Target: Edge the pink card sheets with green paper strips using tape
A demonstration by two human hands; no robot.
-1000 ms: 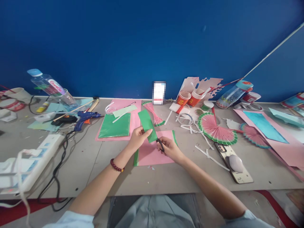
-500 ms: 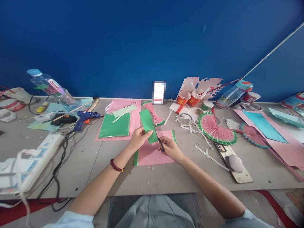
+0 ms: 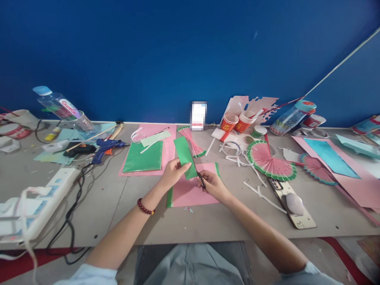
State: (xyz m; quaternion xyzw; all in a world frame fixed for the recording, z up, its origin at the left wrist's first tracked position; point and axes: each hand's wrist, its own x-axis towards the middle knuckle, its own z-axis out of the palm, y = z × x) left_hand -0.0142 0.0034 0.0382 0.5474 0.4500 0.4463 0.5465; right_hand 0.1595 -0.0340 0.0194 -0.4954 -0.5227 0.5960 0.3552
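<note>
My left hand [image 3: 175,173] pinches a strip of green paper [image 3: 183,151] between thumb and fingers, holding it upright at a slant. In my right hand [image 3: 214,185] is a pair of scissors [image 3: 201,180] with dark handles, its blades lying along the right edge of the green strip. Below both hands a pink sheet [image 3: 192,194] with green edging lies flat on the table. Left of my hands, a stack of green paper [image 3: 143,157] rests on a larger pink sheet [image 3: 169,156]. Behind the strip lies a folded pink fan [image 3: 192,143] with green ends.
At left are a blue glue gun [image 3: 108,148], a white power strip [image 3: 56,202] with cables, and a plastic bottle [image 3: 63,107]. Rightward lie an opened watermelon fan [image 3: 268,162], white paper strips [image 3: 261,194], a phone [image 3: 305,219] and red paper cups [image 3: 229,123].
Almost nothing differs. Both hands keep their grip on the green paper and scissors, in nearly the same place.
</note>
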